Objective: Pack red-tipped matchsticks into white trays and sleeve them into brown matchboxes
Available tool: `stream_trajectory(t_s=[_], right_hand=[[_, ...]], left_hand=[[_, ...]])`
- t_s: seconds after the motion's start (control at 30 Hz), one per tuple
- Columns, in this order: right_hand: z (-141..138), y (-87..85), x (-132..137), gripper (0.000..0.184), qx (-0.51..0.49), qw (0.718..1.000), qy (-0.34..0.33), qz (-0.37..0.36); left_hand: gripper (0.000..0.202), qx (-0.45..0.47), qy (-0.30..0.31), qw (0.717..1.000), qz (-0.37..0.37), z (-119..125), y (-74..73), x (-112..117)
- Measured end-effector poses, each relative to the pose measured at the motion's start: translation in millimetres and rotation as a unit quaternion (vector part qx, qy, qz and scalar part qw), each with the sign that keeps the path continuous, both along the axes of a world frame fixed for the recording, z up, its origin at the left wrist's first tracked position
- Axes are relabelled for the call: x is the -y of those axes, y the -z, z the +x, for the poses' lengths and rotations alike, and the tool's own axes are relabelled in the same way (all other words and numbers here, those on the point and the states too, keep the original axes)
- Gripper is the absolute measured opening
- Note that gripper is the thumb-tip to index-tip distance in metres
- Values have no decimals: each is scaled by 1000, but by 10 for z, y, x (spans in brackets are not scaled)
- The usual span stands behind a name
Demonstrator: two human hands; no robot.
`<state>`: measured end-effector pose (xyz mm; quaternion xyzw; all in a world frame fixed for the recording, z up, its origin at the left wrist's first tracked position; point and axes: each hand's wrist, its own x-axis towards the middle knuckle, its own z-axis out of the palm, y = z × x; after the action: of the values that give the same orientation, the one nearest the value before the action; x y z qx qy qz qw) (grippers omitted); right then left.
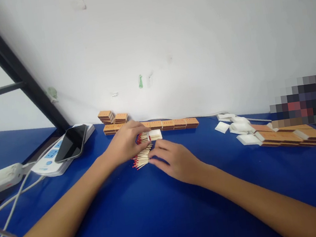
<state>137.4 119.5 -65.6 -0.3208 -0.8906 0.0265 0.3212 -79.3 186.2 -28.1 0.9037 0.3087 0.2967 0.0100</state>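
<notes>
A small white matchbox tray (156, 133) with some matches in it lies on the blue table. My left hand (127, 140) is curled at the tray's left end, thumb and forefinger on either side of it. Loose red-headed matches (142, 159) lie in a pile below the tray, and more show between the left thumb and forefinger. My right hand (178, 162) is at the pile's right side, its fingertips pinched together on the pale match ends. How many matches it grips is hidden.
Closed matchboxes (179, 123) line the wall, with stacked matchboxes (105, 116) behind. White trays (246, 140) and orange matchbox sleeves (279, 137) are piled at right. At left, a phone (72, 142) rests on a power strip (50, 165), beside cables and a white adapter (1, 180).
</notes>
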Motion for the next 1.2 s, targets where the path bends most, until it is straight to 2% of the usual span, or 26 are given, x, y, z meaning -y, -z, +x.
stream_trajectory(t_s=[0.2, 0.6, 0.8, 1.03, 1.13, 1.2], right_hand=[[-114, 140, 1, 16, 48, 998, -28, -22], [-140, 37, 88, 9, 72, 989, -4, -130], [1, -28, 109, 11, 85, 992, 22, -92], [360, -175, -122, 13, 2, 991, 133, -18], [405, -194, -171, 11, -18, 984, 176, -14], [390, -179, -171, 10, -11, 984, 177, -18]], left_hand=[[28, -4, 4, 1000, -1, 17, -5, 22], [26, -6, 10, 1000, 8, 16, -8, 29], [27, -25, 3, 1000, 6, 7, -13, 17], [28, -24, 18, 1000, -5, 32, 17, 38], [31, -5, 35, 999, -38, 95, 27, 89], [31, 6, 44, 997, -56, 141, 20, 135]])
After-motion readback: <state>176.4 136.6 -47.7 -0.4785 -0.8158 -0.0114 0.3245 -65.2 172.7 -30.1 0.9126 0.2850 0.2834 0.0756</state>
